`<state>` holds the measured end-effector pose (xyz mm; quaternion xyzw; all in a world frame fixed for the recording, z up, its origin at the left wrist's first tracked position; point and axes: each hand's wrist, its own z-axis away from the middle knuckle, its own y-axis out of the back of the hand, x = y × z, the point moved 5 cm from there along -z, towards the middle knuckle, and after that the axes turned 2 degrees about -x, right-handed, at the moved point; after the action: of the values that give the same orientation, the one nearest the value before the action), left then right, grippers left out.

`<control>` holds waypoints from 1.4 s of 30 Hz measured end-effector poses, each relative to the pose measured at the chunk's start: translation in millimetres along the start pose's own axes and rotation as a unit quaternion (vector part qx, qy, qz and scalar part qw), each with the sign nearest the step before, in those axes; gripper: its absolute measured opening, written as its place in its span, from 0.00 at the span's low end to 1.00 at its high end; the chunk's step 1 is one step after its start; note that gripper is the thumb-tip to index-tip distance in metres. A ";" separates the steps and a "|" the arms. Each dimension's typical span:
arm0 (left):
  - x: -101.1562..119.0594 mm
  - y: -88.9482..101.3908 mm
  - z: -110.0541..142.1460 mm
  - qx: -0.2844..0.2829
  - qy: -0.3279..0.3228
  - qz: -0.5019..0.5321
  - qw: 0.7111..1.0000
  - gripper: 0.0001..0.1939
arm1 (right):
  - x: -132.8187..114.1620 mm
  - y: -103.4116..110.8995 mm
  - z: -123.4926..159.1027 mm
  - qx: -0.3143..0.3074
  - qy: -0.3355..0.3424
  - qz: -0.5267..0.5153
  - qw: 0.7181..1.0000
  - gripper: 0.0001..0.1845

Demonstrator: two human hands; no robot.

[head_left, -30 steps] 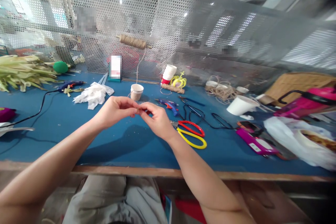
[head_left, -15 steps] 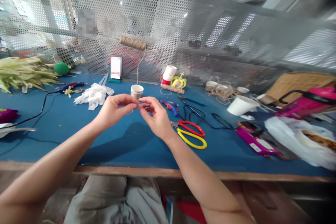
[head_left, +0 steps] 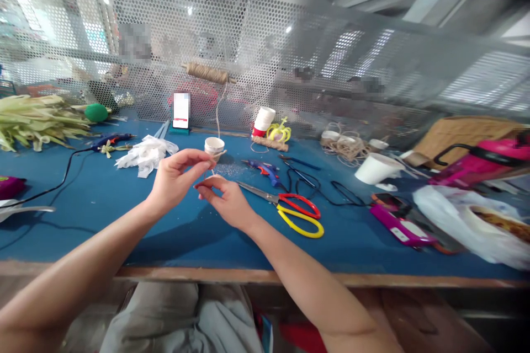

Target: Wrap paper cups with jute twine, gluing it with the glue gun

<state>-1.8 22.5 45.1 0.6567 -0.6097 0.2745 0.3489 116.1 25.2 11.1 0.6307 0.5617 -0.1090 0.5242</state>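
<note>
Above the blue table, my left hand [head_left: 179,172] pinches a short pale piece of twine [head_left: 221,154] that sticks out past the fingertips. My right hand [head_left: 227,198] is just below and to the right, its thumb and fingers closed together. Whatever those fingertips hold is too small to make out. Right behind the hands stands a small white cup [head_left: 214,145], with a cord [head_left: 218,116] leading up from it to a twine roll [head_left: 207,73] on the mesh. Scissors [head_left: 298,212] with red and yellow handles lie to the right of my right hand.
White crumpled cloth strips [head_left: 147,155] and a glue gun [head_left: 111,140] lie left; another glue gun [head_left: 267,170] lies right of the cup. A phone [head_left: 181,110] stands at the back. Farther right are a white roll [head_left: 377,168], a purple device [head_left: 399,225] and a plastic bag [head_left: 455,215].
My right hand has moved down and left, slightly apart from the left fingertips. The twine end and the scissor blades now show.
</note>
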 end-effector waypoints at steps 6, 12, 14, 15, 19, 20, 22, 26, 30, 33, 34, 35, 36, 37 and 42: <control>23.8 13.4 -1.8 0.036 -0.221 -0.214 0.951 0.04 | 4.4 23.5 -1.6 0.097 0.006 0.004 0.995 0.13; 28.8 15.8 -4.9 0.022 -0.224 -0.256 0.940 0.05 | 12.6 41.8 -5.0 0.152 0.003 0.050 0.987 0.12; 18.8 18.0 -10.1 0.011 -0.118 -0.195 0.974 0.05 | 14.1 46.4 -6.4 0.156 0.004 0.062 0.986 0.12; 11.1 18.7 -12.5 0.001 -0.048 -0.145 0.988 0.04 | 14.6 48.7 -7.1 0.156 0.004 0.063 0.986 0.12; -19.7 11.0 -13.7 -0.063 0.211 0.104 0.970 0.05 | 11.6 59.4 -9.0 0.144 -0.006 0.088 0.986 0.13; -24.2 8.6 -12.9 -0.071 0.249 0.144 0.955 0.04 | 9.6 62.3 -8.9 0.141 -0.009 0.096 0.985 0.13; -30.1 4.9 -11.9 -0.075 0.291 0.189 0.935 0.03 | 4.9 67.5 -7.9 0.136 -0.013 0.106 0.985 0.13; -35.4 0.2 -11.4 -0.060 0.302 0.213 0.927 0.01 | -2.4 72.3 -4.6 0.135 -0.001 0.112 0.984 0.12; -37.2 -3.5 -10.0 -0.052 0.306 0.223 0.924 0.03 | -2.6 73.1 -2.1 0.142 0.006 0.107 0.984 0.12; -37.5 -5.1 -9.1 -0.055 0.311 0.233 0.920 0.04 | -1.0 74.6 -1.7 0.147 0.001 0.109 0.983 0.12; -38.1 -5.4 -8.7 -0.058 0.316 0.238 0.917 0.04 | 0.7 75.0 -2.2 0.147 -0.009 0.113 0.983 0.13; -39.2 -5.9 -8.3 -0.062 0.324 0.245 0.912 0.03 | 3.3 75.1 -3.1 0.141 -0.024 0.119 0.982 0.13; -40.8 -6.4 -7.8 -0.068 0.334 0.254 0.905 0.03 | 6.6 74.4 -4.5 0.128 -0.042 0.129 0.982 0.13; -42.5 -7.1 -7.3 -0.074 0.346 0.263 0.898 0.03 | 10.3 73.5 -6.1 0.109 -0.059 0.143 0.982 0.13; -48.2 -11.2 -6.3 -0.099 0.389 0.289 0.869 0.05 | 24.1 80.4 -7.4 0.052 -0.085 0.259 0.961 0.14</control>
<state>4.7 57.0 9.6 0.2528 -0.6112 0.5349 0.5258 187.2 59.8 40.0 0.7697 0.3256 -0.0517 0.5467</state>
